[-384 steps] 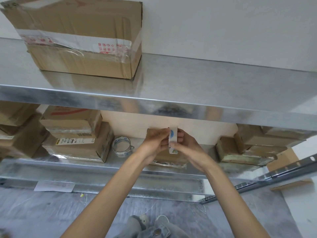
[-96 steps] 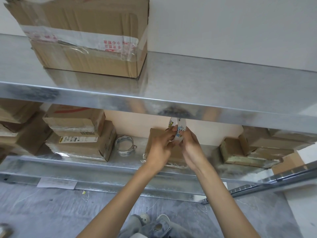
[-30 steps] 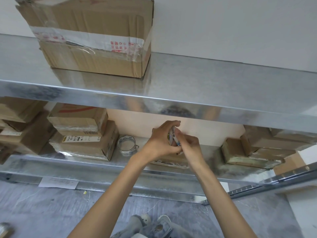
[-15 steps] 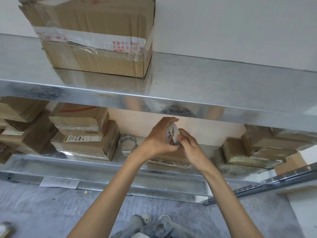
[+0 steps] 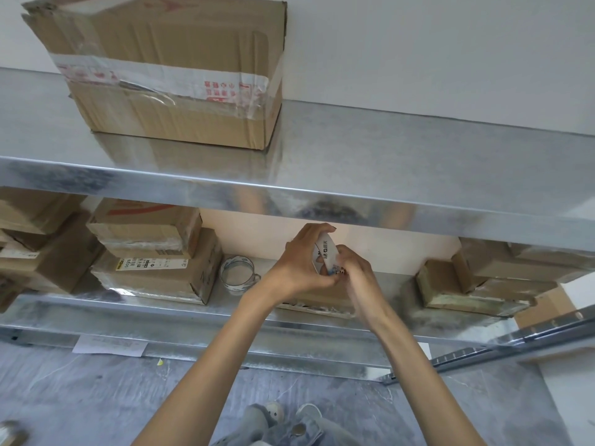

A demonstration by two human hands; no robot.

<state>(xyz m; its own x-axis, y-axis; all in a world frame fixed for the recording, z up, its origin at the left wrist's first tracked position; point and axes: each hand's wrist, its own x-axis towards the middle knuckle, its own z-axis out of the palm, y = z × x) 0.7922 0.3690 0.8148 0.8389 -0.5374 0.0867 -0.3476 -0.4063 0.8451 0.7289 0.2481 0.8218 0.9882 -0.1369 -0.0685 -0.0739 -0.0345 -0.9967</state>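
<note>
Two hands: both on one small white M&G pack [image 5: 326, 255], held up in front of the lower shelf bay, just under the front lip of the upper shelf [image 5: 322, 196].
Left hand [image 5: 299, 265]: my fingers curl over the pack's top and left side, gripping it.
Right hand [image 5: 357, 278]: my fingers are bunched at the pack's bottom end, pinching it at 5 o'clock of the pack.
Pack: roughly upright, slightly bowed, print facing 3 o'clock; lower part hidden between my hands.
Tape roll [image 5: 236, 273]: clear, on the lower shelf [image 5: 225, 309], 9 o'clock of my left hand, near but apart.
Flat carton [image 5: 317, 302]: on the lower shelf at 6 o'clock of the pack, mostly hidden by my wrists.
Stacked cartons [image 5: 151, 252]: 9 o'clock, beyond the tape roll; the smaller one sits on the labelled one.
Taped carton [image 5: 174, 78]: on the upper shelf, 11 o'clock.
Right cartons [image 5: 476, 284]: lower shelf, 3 o'clock, well apart.
Paper slip [image 5: 109, 344]: on the lower beam, 8 o'clock.
</note>
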